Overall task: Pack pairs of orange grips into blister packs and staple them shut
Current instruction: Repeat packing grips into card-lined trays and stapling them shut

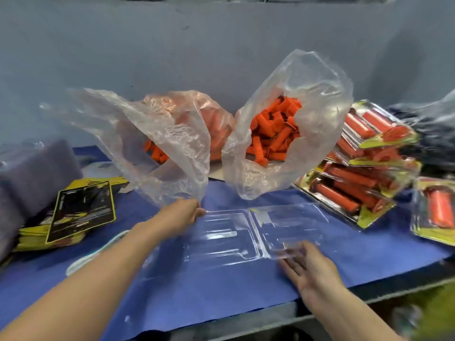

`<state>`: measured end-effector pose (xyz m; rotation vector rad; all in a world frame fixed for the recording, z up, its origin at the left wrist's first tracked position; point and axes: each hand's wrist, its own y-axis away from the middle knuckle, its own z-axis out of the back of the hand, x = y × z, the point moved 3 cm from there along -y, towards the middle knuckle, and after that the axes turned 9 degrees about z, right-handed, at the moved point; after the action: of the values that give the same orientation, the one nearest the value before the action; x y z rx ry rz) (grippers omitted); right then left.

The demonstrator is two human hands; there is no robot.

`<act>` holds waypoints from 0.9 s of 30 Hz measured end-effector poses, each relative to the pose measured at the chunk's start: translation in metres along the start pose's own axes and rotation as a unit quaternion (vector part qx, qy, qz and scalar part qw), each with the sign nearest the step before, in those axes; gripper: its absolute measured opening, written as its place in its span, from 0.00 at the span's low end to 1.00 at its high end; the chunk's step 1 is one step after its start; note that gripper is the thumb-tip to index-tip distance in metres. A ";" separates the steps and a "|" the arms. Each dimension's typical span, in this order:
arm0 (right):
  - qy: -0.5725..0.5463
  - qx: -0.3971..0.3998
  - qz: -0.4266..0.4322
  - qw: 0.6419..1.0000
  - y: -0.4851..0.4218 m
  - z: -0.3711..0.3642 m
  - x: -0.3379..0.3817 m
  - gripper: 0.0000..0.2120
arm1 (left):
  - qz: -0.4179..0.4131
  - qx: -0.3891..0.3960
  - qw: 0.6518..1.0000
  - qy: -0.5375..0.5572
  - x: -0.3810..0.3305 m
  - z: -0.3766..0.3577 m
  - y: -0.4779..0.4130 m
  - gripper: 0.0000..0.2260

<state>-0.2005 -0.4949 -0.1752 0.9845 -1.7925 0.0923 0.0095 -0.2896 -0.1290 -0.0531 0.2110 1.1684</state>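
The right hand (307, 264) lies flat, fingers straight, on the near edge of the open blister pack (234, 237) on the blue bench (221, 294). The left hand (183, 212) curls at the pack's far corner, just under a clear bag (160, 143). I cannot tell which one it holds. Orange grips (273, 134) sit in a bag behind.

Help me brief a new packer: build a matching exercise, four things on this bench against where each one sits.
Things
1. open blister pack
2. finished packs
3. printed cards
4. loose orange grips

Places
a. stacked at the far right
b. inside a clear bag at the back
c. flat on the blue cloth, centre front
d. piled at the left

Pairs: 1-c, 2-a, 3-d, 4-b
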 end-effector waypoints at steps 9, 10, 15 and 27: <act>0.059 0.023 -0.073 0.995 0.046 0.000 0.012 0.10 | -0.038 0.039 0.996 0.067 0.003 -0.010 0.006 0.11; 0.071 0.030 -0.072 0.994 0.053 -0.003 0.013 0.08 | -0.045 0.034 0.996 0.065 0.005 -0.007 0.009 0.11; 0.169 0.144 0.093 0.971 0.064 -0.057 0.017 0.08 | -0.063 -0.014 0.994 0.085 0.024 0.018 0.030 0.10; 0.646 0.269 0.366 0.613 -0.070 -0.111 0.007 0.18 | -0.262 -0.110 0.958 -0.035 -0.051 -0.028 0.059 0.18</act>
<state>-0.0725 -0.4911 -0.1442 0.2086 -0.5900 1.5288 -0.0673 -0.3174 -0.1430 -0.2482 -0.0022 0.6576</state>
